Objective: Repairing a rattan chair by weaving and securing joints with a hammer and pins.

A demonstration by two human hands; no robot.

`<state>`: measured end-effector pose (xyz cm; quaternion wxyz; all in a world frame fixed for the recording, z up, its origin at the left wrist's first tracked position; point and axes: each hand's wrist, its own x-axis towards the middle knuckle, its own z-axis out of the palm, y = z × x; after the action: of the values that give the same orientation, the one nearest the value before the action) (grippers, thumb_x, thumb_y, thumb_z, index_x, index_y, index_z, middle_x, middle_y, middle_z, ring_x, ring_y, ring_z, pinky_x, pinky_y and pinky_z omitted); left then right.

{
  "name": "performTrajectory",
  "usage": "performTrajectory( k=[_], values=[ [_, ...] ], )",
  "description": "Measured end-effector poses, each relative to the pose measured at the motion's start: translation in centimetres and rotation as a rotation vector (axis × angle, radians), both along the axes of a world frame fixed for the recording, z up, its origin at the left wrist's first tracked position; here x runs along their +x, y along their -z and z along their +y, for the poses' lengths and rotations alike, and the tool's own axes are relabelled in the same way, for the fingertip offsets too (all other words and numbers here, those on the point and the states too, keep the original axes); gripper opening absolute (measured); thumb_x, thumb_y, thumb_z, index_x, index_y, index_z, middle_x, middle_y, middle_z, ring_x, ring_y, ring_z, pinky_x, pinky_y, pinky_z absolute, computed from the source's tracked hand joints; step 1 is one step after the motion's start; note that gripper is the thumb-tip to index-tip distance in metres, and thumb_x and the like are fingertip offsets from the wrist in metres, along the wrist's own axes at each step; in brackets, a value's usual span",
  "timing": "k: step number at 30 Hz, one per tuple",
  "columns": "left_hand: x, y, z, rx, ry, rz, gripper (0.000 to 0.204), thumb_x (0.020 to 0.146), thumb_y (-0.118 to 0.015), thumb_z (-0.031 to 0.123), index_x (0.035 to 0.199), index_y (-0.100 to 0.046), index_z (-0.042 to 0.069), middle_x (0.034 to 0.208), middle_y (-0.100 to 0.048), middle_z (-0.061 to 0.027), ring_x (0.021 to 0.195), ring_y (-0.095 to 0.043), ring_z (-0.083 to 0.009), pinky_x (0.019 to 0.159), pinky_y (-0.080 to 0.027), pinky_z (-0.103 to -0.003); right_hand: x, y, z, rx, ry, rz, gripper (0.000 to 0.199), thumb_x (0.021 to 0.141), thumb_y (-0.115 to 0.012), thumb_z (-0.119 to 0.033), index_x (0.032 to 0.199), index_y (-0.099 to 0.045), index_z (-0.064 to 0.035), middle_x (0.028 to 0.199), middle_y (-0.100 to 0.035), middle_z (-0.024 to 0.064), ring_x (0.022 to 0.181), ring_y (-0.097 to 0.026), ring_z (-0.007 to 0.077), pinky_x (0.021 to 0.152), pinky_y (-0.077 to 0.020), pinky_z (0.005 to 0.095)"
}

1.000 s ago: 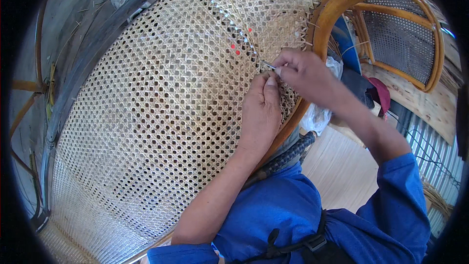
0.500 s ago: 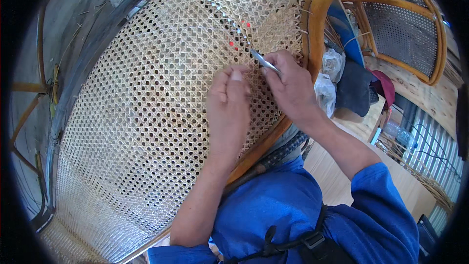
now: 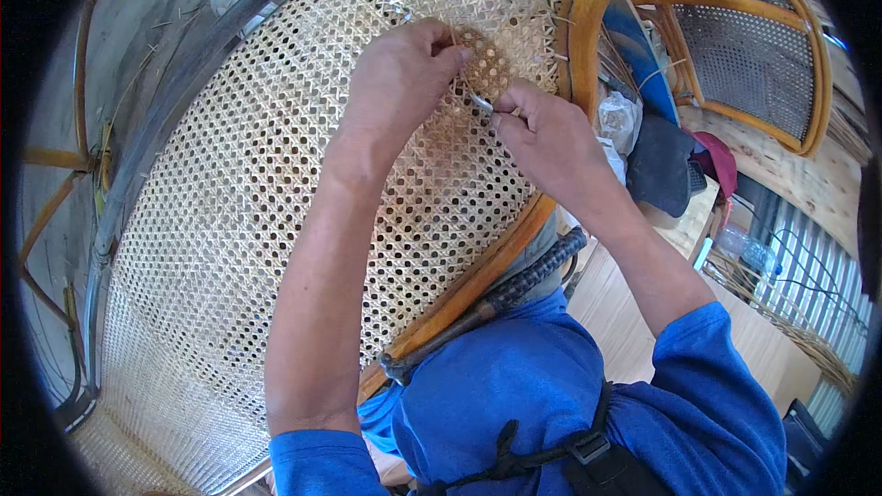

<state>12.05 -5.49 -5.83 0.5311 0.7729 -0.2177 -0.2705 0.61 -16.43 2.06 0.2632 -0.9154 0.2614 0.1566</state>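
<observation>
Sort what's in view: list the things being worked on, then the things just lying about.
In use:
left hand
right hand
woven cane panel
thin metal tool
cane strand

Lying about:
second cane chair
dark cloth
plastic bottle

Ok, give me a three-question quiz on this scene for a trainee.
1. True or false: the left hand rests on the woven cane panel.
2. Which hand holds the small metal tool? A. left B. right C. neither
3. Fill in: the person's shirt is ____.

Key: 1 true. 2 B, the right hand pinches it. 3 blue.
</observation>
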Motion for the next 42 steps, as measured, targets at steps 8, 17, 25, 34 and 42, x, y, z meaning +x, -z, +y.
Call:
performTrajectory(
  k=[8,17,25,34,42],
  values=[
    [-0.2,1.0,0.0,0.029,0.066,-0.134,0.026,0.082,-0.068,0.028,0.088,-0.066,0.002,0.077,-0.066,-0.0173,0.072,-0.066,-0.0314,0.068,-0.052,-0.041,0.7,-0.4,-0.6,-0.027,-0.035,0.014,0.015,0.085,-0.050,-0.012,0.087,-0.059,0.0001,0.079,-0.062,0.0241,0.080,-0.062,0.0410,0.073,-0.0482,0.0465],
    [0.2,1.4,0.4,0.020,0.101,-0.028,0.025,0.082,-0.067,0.027,0.090,-0.067,0.003,0.075,-0.066,-0.0164,0.068,-0.065,-0.0290,0.067,-0.051,-0.040,3.1,-0.8,-1.2,0.074,-0.027,0.268,0.018,0.081,-0.054,-0.014,0.083,-0.058,0.0032,0.077,-0.062,0.0236,0.074,-0.062,0.0378,0.071,-0.0477,0.0455],
    [0.9,1.4,0.6,0.028,0.142,0.015,0.031,0.082,-0.067,0.029,0.091,-0.066,-0.001,0.073,-0.065,-0.0140,0.067,-0.062,-0.0219,0.066,-0.048,-0.035,-0.7,2.7,1.4,-0.109,0.099,-0.115,0.018,0.088,-0.053,-0.014,0.098,-0.050,0.0006,0.080,-0.062,0.0235,0.077,-0.061,0.0429,0.068,-0.0476,0.0487],
    [0.4,1.4,0.5,0.047,0.152,-0.071,0.025,0.080,-0.067,0.025,0.090,-0.067,0.003,0.078,-0.067,-0.0165,0.073,-0.065,-0.0304,0.070,-0.051,-0.039,-2.5,4.0,3.8,-0.251,0.181,-0.118,0.022,0.088,-0.054,-0.014,0.107,-0.049,-0.0026,0.085,-0.064,0.0236,0.085,-0.063,0.0398,0.074,-0.0492,0.0478],
    [0.5,2.0,0.3,0.067,0.191,-0.139,0.026,0.080,-0.066,0.026,0.092,-0.066,0.002,0.079,-0.066,-0.0163,0.073,-0.064,-0.0281,0.069,-0.050,-0.038,-1.6,3.6,1.8,-0.021,0.350,-0.097,0.022,0.084,-0.060,-0.018,0.091,-0.059,0.0026,0.087,-0.064,0.0241,0.085,-0.064,0.0383,0.077,-0.0476,0.0433]
  ],
)
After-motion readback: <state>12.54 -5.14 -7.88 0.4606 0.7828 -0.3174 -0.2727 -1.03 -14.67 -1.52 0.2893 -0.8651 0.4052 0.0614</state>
